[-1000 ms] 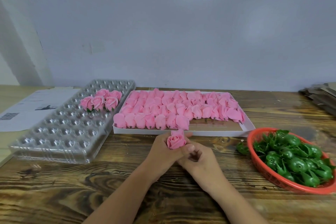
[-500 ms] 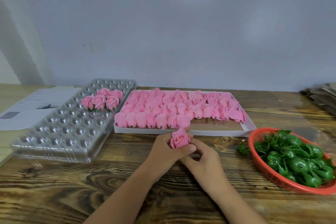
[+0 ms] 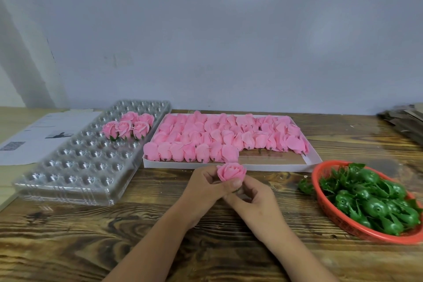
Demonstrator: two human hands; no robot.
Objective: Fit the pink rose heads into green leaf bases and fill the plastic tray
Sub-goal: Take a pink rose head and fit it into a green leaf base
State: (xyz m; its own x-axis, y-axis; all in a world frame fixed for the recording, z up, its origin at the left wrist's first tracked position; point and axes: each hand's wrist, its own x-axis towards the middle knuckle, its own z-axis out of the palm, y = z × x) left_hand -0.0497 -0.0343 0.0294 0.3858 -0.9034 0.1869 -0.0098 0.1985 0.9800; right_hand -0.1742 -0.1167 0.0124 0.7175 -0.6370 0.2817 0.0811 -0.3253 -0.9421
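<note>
The pink rose head (image 3: 231, 171) sits slightly higher and further right than 1 second ago, pinched in the left hand (image 3: 203, 188); the right hand (image 3: 254, 199) curls its fingers under it. 5 finished roses (image 3: 128, 126) stand in the plastic tray (image 3: 75, 167). Print on the paper sheet (image 3: 34, 135) is unreadable. Bare wooden table (image 3: 91, 236) lies before the hands

Both hands (image 3: 231, 192) hold a pink rose (image 3: 231, 171), base seemingly hidden

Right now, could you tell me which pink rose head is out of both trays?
The rose head gripped by the left hand, in front of the white box.
</note>
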